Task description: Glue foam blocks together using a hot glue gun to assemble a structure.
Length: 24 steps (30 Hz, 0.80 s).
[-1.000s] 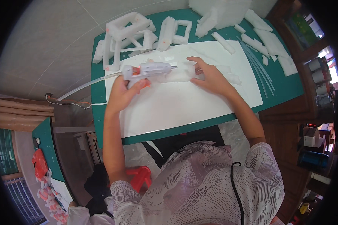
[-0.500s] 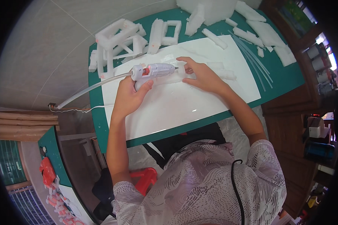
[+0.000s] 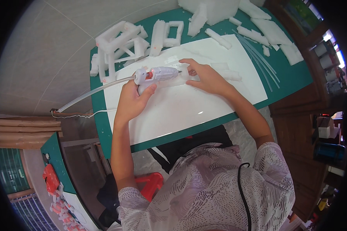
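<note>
My left hand (image 3: 133, 99) is closed round a white hot glue gun (image 3: 162, 73), lying on its side with the nozzle pointing right. A long clear glue stick (image 3: 94, 93) trails from its back end. My right hand (image 3: 209, 79) curls its fingers and thumb about a small white foam piece (image 3: 184, 71), right at the nozzle tip. Beneath the gun, a longer white foam strip (image 3: 173, 82) lies on the white board (image 3: 173, 111); the gun and hands partly cover it.
Joined foam frames (image 3: 113, 40) stand at the far left of the green table (image 3: 289, 79). Loose foam slabs (image 3: 275, 32) and a big foam block (image 3: 219, 11) sit at the back. Several clear glue sticks (image 3: 260, 63) lie right of the board. A red stool (image 3: 152, 184) is below.
The whole view has shifted slightly. Both hands, the glue gun and the small foam piece keep nearly the same places relative to each other.
</note>
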Available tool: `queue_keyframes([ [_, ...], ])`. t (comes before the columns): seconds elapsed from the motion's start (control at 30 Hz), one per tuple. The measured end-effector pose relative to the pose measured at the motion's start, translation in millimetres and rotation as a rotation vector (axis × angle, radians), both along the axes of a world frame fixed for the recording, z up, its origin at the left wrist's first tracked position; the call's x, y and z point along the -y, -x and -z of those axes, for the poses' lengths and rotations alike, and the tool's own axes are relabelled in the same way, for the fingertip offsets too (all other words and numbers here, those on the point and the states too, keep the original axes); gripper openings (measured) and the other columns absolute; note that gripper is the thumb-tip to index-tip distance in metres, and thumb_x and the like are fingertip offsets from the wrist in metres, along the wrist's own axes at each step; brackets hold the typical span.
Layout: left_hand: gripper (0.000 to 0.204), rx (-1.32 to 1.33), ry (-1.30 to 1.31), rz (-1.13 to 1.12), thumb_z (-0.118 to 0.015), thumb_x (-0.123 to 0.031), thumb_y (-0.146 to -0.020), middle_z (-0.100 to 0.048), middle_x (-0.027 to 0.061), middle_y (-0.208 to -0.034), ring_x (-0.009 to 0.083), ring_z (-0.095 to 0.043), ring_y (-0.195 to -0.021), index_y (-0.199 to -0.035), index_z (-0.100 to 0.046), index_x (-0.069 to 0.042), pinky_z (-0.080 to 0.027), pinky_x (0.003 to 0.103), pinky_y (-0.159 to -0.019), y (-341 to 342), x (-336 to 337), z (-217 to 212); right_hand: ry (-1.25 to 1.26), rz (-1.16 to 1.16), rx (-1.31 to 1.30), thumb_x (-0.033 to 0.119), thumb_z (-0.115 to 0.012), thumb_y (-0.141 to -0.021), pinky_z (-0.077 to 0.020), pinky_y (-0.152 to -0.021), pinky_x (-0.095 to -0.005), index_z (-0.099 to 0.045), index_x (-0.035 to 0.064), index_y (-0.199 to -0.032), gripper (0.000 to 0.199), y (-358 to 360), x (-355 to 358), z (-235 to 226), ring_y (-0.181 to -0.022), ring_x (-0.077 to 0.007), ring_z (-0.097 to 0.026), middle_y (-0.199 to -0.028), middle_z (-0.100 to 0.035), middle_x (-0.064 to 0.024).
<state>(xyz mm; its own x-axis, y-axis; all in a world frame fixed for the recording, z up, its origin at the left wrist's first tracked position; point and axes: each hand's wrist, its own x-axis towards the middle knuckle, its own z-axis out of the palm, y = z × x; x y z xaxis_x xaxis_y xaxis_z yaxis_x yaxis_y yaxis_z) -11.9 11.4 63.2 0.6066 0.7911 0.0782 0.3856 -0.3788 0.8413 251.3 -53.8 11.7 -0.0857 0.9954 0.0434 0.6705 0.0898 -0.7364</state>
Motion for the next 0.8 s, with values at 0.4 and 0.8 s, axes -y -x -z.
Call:
queue_keyframes([
  [0.4, 0.033, -0.004, 0.011, 0.004, -0.069, -0.019, -0.091, -0.068, 0.0079, -0.086, 0.0147, -0.061, -0.078, -0.114, -0.062, 0.003, -0.047, 0.03, -0.073, 4, 3, 1, 0.005, -0.008, -0.044, 0.012, -0.075, -0.084, -0.051, -0.096, -0.0387, -0.044, 0.0148, -0.142, 0.066, -2, -1, 1, -0.107, -0.0316, -0.066, -0.112, -0.068, -0.0184],
  [0.8, 0.034, 0.075, 0.035, 0.025, -0.07, -0.016, -0.09, -0.071, 0.0094, -0.092, 0.0142, -0.063, -0.083, -0.116, -0.062, 0.004, -0.048, 0.03, -0.074, 17, -4, 5, 0.011, -0.015, -0.039, 0.011, -0.075, -0.084, -0.0511, -0.095, -0.039, -0.045, 0.0153, -0.141, 0.065, 0, -1, -2, -0.106, -0.0315, -0.066, -0.112, -0.068, -0.0181],
])
